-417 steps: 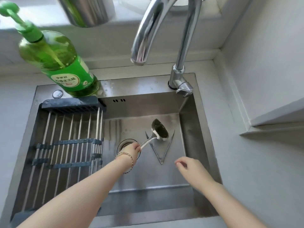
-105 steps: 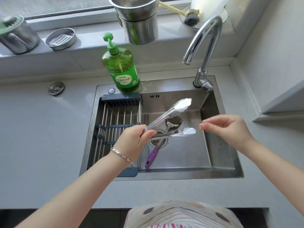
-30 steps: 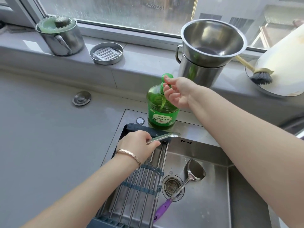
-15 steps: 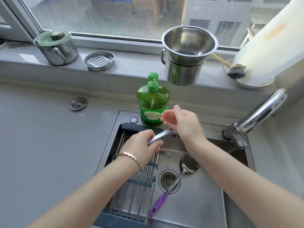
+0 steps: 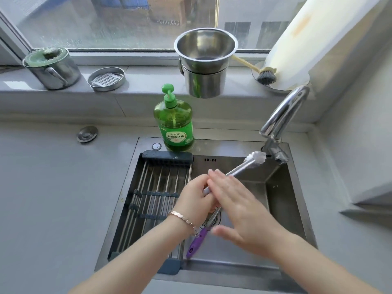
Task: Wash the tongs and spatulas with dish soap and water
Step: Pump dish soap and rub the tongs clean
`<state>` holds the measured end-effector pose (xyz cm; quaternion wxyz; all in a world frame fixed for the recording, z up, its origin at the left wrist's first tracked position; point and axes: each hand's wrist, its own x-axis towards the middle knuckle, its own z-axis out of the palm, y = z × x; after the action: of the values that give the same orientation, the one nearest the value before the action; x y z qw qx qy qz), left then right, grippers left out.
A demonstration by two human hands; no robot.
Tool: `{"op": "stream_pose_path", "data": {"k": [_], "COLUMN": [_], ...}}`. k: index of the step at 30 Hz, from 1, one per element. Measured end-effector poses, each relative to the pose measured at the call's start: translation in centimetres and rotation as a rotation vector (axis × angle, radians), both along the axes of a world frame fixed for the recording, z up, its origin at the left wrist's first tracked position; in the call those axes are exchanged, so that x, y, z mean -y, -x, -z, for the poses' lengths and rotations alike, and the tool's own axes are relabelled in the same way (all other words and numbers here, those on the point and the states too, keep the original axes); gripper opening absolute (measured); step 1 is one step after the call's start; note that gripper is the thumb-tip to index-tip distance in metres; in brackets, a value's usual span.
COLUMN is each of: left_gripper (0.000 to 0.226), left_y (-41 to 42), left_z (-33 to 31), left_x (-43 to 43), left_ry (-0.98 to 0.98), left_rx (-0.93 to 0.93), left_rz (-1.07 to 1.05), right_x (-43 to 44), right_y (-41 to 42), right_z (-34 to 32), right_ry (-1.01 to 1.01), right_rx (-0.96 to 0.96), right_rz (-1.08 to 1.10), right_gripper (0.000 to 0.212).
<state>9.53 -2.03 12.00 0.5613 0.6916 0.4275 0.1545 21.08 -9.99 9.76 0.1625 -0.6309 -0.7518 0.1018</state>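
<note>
Over the steel sink (image 5: 294, 200) my left hand (image 5: 195, 196) grips the handle end of the metal tongs (image 5: 244, 165), whose white tips point up and right toward the faucet (image 5: 282, 115). My right hand (image 5: 235, 206) lies flat across the tongs' arms with fingers together, covering their middle. Below the hands a spatula with a purple handle (image 5: 196, 241) rests in the basin; its blade is hidden. The green dish soap bottle (image 5: 174, 122) stands on the sink's back ledge.
A roll-up drying rack (image 5: 152, 196) covers the sink's left part. On the windowsill stand a lidded steel pot (image 5: 53, 68), a small grater dish (image 5: 106, 78), stacked steel bowls (image 5: 204, 64) and a dish brush (image 5: 265, 75). Grey counter surrounds the sink.
My right hand has come down from the soap bottle's pump onto the tongs. The tongs now point up toward the faucet, with their white tips in view.
</note>
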Motion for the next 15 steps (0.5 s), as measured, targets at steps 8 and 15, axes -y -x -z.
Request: {"op": "stream_pose_path", "data": {"k": [8, 15], "left_gripper": [0.023, 0.026], "left_y": [0.3, 0.4], "left_z": [-1.2, -1.4], "left_x": [1.5, 2.3], "left_ry": [0.592, 0.588], "left_rx": [0.209, 0.155], "left_rz": [0.101, 0.162], "right_x": [2.5, 3.3], "right_y": [-0.5, -0.3], "right_z": [-0.9, -1.2], "right_ry": [-0.011, -0.015], "right_rx": [0.011, -0.054], "right_rz": [-0.082, -0.026], "right_gripper": [0.084, 0.085]}}
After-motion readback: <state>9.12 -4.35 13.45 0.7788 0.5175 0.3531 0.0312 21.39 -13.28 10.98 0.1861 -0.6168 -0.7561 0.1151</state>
